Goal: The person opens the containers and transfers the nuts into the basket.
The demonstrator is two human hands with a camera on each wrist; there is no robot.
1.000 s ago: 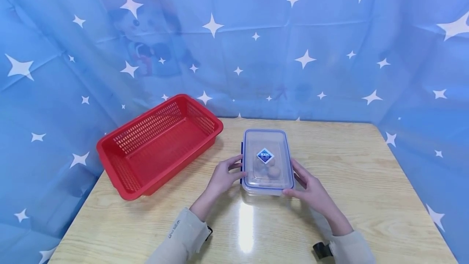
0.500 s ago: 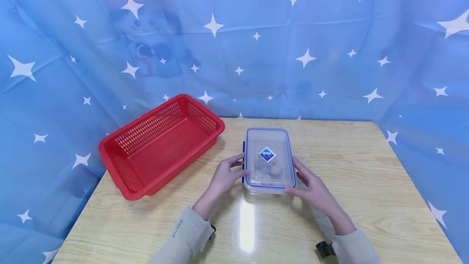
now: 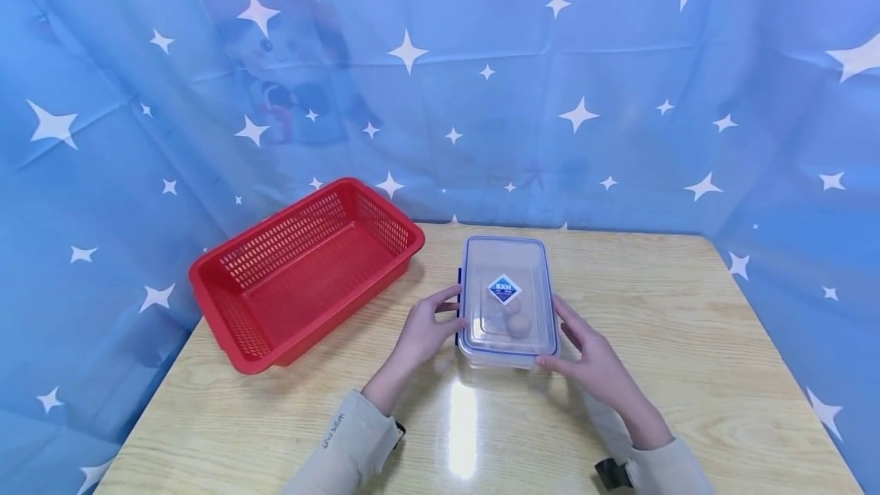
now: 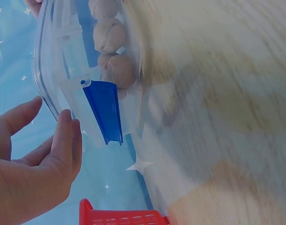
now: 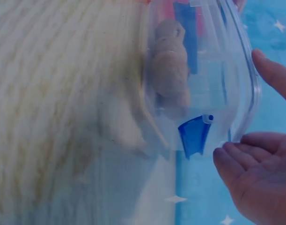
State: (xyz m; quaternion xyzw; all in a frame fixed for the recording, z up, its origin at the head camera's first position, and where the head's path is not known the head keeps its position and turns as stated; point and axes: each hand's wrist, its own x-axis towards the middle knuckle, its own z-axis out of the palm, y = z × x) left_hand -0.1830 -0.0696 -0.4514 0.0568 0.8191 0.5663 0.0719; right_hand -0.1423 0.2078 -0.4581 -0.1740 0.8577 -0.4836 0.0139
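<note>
Brown balls (image 4: pixel 109 36) are shifted slightly against the clear lid (image 3: pixel 505 262), apparently being eased up, its rim loosely pinched by part-curled left hand (image 3: pixel 421 333) and right hand (image 3: pixel 596 361), clip-lock container (image 3: pixel 496 361) right of red basket (image 3: pixel 309 270).

And there's the red bskt (image 3: pixel 351 308), angled on L side of wood-grain tbl (image 3: pixel 687 342), blue star-print cloth (image 3: pixel 495 159) hanging behind, L & R!

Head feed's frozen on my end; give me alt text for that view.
Left hand and right hand at opposite sides of a clear, blue-edged lidded container, with round tan items visible inside, on a wooden table. A red basket sits to the left; a blue star-patterned curtain hangs behind.
</note>
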